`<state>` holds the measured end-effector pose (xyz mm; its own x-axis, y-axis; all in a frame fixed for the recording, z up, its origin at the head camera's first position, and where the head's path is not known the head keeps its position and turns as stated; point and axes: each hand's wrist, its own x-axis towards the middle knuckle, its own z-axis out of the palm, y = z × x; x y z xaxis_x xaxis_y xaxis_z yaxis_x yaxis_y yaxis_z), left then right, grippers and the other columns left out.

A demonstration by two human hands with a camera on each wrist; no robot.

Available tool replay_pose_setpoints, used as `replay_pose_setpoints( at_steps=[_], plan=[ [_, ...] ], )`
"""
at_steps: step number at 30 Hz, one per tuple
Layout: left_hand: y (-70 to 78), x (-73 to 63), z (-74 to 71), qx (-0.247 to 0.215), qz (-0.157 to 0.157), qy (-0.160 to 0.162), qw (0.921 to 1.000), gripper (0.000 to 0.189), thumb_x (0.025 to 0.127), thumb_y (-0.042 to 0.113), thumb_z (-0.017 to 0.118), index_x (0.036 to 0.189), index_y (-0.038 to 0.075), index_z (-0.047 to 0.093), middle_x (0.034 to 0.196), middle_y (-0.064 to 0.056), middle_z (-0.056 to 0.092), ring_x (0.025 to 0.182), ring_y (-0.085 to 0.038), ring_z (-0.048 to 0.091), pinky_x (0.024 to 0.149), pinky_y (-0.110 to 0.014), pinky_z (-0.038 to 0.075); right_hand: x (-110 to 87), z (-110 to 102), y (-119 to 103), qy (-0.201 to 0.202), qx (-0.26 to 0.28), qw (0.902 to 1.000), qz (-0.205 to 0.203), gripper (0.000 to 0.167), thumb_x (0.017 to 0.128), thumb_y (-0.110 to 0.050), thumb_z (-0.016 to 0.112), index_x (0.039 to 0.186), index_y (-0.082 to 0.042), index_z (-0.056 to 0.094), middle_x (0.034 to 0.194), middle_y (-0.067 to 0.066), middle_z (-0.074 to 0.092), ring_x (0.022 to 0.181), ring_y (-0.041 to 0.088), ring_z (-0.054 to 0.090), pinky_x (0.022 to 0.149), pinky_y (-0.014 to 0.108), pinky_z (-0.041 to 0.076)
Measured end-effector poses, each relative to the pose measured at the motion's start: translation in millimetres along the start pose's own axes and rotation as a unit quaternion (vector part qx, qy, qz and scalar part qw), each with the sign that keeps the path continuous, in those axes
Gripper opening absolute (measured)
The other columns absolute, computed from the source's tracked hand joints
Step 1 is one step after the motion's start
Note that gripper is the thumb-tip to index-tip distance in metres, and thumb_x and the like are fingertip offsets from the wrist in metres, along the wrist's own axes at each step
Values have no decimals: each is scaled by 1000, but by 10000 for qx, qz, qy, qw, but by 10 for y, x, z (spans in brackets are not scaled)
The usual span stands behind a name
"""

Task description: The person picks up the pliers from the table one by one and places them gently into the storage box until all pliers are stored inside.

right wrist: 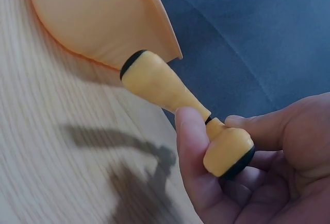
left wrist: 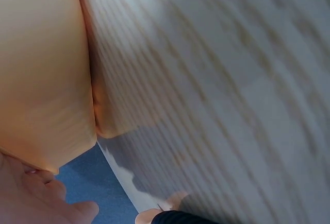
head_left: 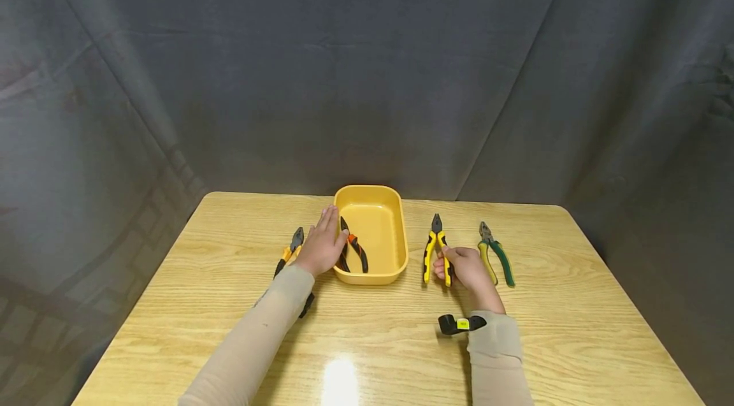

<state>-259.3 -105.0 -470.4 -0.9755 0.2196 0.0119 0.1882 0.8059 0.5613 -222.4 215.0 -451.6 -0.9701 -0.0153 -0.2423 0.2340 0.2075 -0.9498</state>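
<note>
One pair of yellow-and-black pliers is held above the surface, right of the yellow tray; the fingers of the right hand are clamped on one handle. The left hand lies at the tray's left rim, fingers straight and close together. Orange-and-black pliers lie inside the tray, green-handled pliers beside the right hand.

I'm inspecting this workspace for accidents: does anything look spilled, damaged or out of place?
Nothing stands out. The bright patch low in the head view looks like reflected light, not a spill. The yellow tray sits upright, and the held pliers show no visible damage.
</note>
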Motion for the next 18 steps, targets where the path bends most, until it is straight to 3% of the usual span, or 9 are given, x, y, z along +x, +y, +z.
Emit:
replay_pose_setpoints(
  at_steps=[18],
  plan=[
    [38, 0, -11, -4, -4, 23, 10000, 68, 112, 40, 32, 162, 4, 5, 170, -11, 1, 156, -26, -1, 123, -58, 8, 13, 16, -48, 4, 420, 9990, -173, 41, 111, -11, 38, 116, 26, 53, 84, 18, 68, 67, 13, 66, 66, 27, 60]
  ],
)
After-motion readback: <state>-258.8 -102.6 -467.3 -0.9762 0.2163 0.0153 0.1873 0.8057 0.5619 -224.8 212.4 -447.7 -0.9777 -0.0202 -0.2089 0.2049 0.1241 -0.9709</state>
